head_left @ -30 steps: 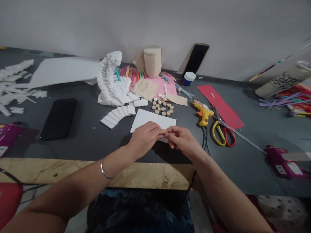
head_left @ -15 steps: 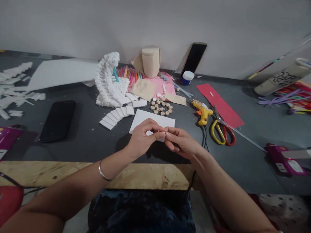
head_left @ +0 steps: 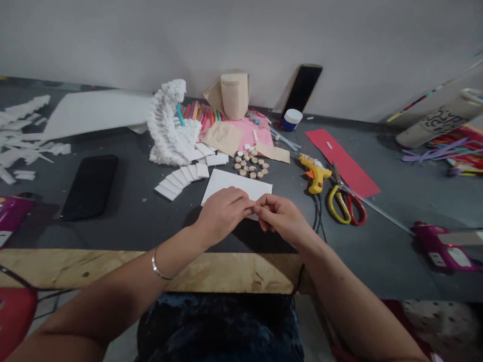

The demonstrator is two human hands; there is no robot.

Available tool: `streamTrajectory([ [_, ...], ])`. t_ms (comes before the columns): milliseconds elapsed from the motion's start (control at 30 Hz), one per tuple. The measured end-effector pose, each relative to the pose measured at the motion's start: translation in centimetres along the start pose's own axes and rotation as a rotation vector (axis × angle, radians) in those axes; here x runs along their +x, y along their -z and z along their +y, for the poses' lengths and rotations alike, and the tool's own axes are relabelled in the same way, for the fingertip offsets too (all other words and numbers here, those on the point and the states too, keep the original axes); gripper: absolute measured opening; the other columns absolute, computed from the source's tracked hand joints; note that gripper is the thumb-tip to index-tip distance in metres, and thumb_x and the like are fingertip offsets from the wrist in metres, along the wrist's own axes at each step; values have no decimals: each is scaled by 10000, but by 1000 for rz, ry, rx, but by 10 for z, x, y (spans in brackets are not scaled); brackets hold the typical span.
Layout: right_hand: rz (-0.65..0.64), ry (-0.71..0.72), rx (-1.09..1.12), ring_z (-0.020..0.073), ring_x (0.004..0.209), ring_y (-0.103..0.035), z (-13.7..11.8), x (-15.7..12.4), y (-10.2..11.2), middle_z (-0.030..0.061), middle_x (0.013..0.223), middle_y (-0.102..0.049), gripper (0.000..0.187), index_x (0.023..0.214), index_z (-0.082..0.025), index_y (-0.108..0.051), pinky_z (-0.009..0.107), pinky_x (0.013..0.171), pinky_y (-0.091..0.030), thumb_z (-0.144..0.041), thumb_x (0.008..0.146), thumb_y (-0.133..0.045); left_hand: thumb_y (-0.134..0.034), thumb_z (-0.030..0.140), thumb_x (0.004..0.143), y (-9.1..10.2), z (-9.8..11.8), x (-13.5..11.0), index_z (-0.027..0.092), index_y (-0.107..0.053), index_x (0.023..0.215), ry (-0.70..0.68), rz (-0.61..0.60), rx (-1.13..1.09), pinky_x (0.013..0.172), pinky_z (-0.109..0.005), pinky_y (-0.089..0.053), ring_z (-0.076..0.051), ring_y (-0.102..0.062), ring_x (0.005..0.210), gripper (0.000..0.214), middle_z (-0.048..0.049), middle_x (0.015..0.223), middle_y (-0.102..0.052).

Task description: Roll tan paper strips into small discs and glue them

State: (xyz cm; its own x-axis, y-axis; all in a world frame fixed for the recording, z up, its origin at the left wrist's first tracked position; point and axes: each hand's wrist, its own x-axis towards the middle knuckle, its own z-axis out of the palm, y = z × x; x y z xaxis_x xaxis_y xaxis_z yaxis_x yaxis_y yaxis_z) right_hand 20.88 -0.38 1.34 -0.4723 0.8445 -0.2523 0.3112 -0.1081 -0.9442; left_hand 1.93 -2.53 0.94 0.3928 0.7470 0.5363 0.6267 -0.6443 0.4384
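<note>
My left hand (head_left: 222, 212) and my right hand (head_left: 281, 217) meet above the near edge of a white card sheet (head_left: 236, 185), their fingertips pinched together. Anything held between the fingertips is hidden or too small to tell. The card's near edge lies under my left hand's fingers. Small white foam squares (head_left: 181, 179) fan out to the left of the card, and cork discs (head_left: 249, 165) lie beyond it.
A white foam sculpture (head_left: 169, 128) stands at the back, near a black phone (head_left: 89, 187) on the dark tabletop (head_left: 124, 231). To the right lie a yellow glue gun (head_left: 316, 172), scissors (head_left: 345, 205) and a red paper strip (head_left: 341, 162). A plywood edge (head_left: 234, 271) runs nearest me.
My fingers have closed in, and the gap under my left hand's arched fingers is gone. Both hands sit slightly lower over the card's near edge.
</note>
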Motion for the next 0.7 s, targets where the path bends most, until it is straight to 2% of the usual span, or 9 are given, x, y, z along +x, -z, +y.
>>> streamTrajectory([
  [67,-25,-9,17,58,404,-392,0,0,2,-55,492,-562,276,805,-182,-569,191,411,-264,-452,860,-594,-560,240,911,0,1,0,163,-688,889,17,9,-20,709,-292,-468,-171,-610,788,151,-54,823,-669],
  [233,-127,-38,159,44,402,-383,-4,-2,10,-57,512,-565,294,777,-183,-555,184,404,-242,-460,851,-614,-649,290,857,-2,1,3,184,-699,848,211,103,-371,671,-242,-483,-132,-625,748,117,-25,801,-672],
  [400,-228,-70,301,38,366,-317,-8,-4,13,-71,468,-536,317,750,-193,-514,179,374,-195,-474,837,-630,-738,303,776,-2,4,6,183,-714,782,304,137,-587,670,-246,-494,-129,-627,720,122,-22,773,-688],
  [700,-230,-61,377,38,370,-262,-4,-2,7,-82,449,-489,290,880,-176,-596,192,379,-150,-461,847,-638,-761,290,758,-10,5,2,196,-734,802,363,183,-740,660,-249,-469,-118,-590,714,107,-14,754,-642],
])
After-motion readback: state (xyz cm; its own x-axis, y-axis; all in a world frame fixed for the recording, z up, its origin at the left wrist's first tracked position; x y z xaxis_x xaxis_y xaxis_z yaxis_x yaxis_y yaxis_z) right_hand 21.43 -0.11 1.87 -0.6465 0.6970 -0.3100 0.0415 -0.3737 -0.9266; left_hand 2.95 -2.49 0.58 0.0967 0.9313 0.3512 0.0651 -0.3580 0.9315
